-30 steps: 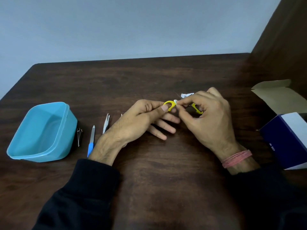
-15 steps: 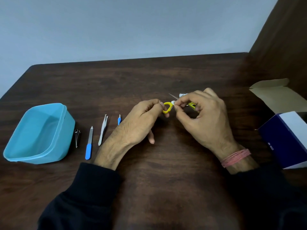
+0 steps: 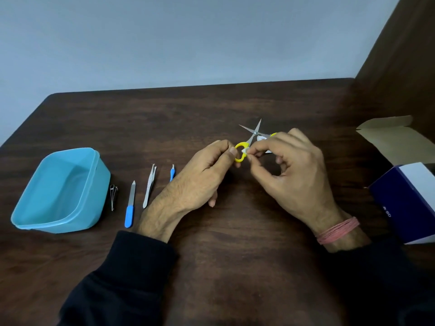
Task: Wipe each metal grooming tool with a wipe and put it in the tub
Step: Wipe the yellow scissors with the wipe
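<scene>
Small scissors (image 3: 250, 137) with yellow handles are held over the middle of the table, blades spread apart and pointing away from me. My left hand (image 3: 202, 177) pinches the near yellow loop. My right hand (image 3: 292, 168) pinches a small white wipe (image 3: 246, 151) against that loop; the other handle runs behind its fingers. The empty light blue tub (image 3: 30, 215) stands at the left. Beside it lie a nail clipper (image 3: 114, 196), a blue-handled file (image 3: 130, 205), metal tweezers (image 3: 149, 185) and a small blue-handled tool (image 3: 172, 173).
An open dark blue and white cardboard box (image 3: 407, 201) with a raised brown flap sits at the right edge. A white scrap (image 3: 261, 138) shows behind my right fingers. A dark wooden panel rises at the right.
The scissor blades, hidden by my hands a second ago, now stand out spread apart beyond my fingers. My left fingers have curled in, uncovering the small blue-handled tool.
</scene>
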Tool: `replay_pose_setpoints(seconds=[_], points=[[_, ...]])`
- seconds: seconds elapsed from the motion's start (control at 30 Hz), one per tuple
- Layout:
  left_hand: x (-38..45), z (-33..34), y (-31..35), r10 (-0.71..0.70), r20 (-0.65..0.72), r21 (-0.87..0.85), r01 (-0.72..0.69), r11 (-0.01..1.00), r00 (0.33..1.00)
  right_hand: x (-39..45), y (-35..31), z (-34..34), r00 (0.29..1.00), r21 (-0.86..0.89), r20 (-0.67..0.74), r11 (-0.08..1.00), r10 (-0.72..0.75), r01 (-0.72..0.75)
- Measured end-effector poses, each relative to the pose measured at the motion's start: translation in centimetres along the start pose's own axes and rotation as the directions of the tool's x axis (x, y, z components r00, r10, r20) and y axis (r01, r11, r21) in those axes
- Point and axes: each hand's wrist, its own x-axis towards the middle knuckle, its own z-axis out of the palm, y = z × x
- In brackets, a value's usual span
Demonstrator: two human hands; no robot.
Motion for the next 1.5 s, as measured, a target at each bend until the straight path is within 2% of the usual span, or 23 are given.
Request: replay_pose_setpoints(seconds=[0.2,0.4,0.53,0.63,0.77,0.9,1.03,1.13,1.5], points=[[-0.13,0.46,0.36,0.048,-0.079,0.094,-0.04,0.995,0.996,-0.32,-0.16,0.38,0.999,0.036,-0.044,0.999,0.007,-0.005],[-0.19,0.81,0.07,0.077,-0.144,0.111,-0.061,0.992,0.987,-0.4,-0.68,0.36,0.998,0.017,0.001,0.998,-0.061,0.061],[-0.13,0.73,0.0,0.092,-0.136,0.157,-0.071,0.985,0.986,-0.38,-0.8,0.44,0.999,0.029,-0.017,0.998,-0.051,0.052],[0.01,0.71,-0.18,0.071,-0.138,0.137,-0.052,0.989,0.988,-0.52,-0.81,0.71,0.998,0.024,0.018,0.998,-0.061,0.06],[0.31,0.55,-0.44,0.102,-0.142,0.147,-0.081,0.986,0.985,-0.2,-0.43,0.49,0.999,0.009,-0.004,0.999,-0.037,0.037],[0.57,0.74,-0.39,0.097,-0.15,0.122,-0.079,0.989,0.984,-0.47,-0.73,0.51,0.994,0.039,0.033,0.994,-0.103,0.102],[0.47,0.23,-0.41,0.086,-0.142,0.087,-0.074,0.993,0.986,-0.1,-0.54,0.62,0.998,0.028,-0.005,0.998,-0.059,0.059],[0.28,0.27,-0.2,0.096,-0.122,0.096,-0.085,0.992,0.988,-0.31,-0.59,0.6,0.996,0.012,-0.007,0.996,-0.09,0.09],[0.44,0.5,-0.41,0.12,-0.07,0.17,-0.106,0.98,0.99,-0.33,-0.15,0.34,0.998,-0.021,-0.063,1.0,0.021,-0.022]])
